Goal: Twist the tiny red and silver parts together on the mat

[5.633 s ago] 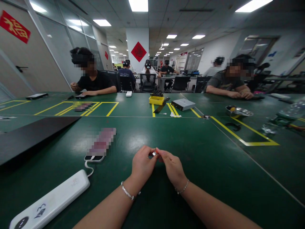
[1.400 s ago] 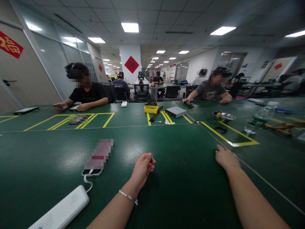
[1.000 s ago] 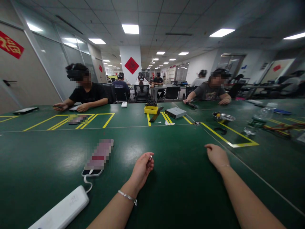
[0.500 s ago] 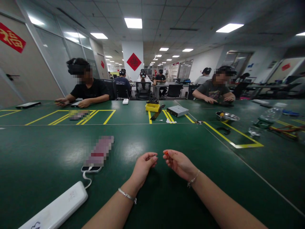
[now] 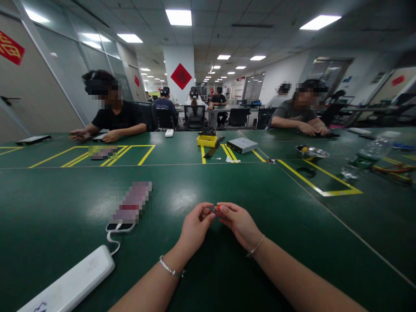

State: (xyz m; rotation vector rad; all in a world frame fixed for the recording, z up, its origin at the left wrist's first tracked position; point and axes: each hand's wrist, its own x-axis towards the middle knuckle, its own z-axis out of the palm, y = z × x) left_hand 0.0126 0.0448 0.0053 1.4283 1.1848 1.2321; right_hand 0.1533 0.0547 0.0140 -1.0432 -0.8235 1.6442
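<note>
Just above the green table, my left hand point(image 5: 197, 223) pinches a tiny greyish piece point(image 5: 213, 209) between thumb and fingertips; its kind is too small to tell. Opposite it, my right hand point(image 5: 238, 221) grips a small orange piece point(image 5: 219, 208), mostly covered by the thumb and fingers. The fingertips of both hands meet, and the two pieces are close together; whether they touch I cannot tell. Each wrist wears a thin bracelet.
To the left lies a phone point(image 5: 131, 203) cabled to a white power bank point(image 5: 69, 281). Farther off are a yellow tray point(image 5: 206, 141), a grey box point(image 5: 242, 145), a metal bowl point(image 5: 312, 152) and a plastic bottle point(image 5: 373, 151). Two people sit across the table point(image 5: 156, 251).
My hands have come together, the right moving left until the fingertips meet. The orange piece is now beside the greyish piece. The camera view has shifted slightly.
</note>
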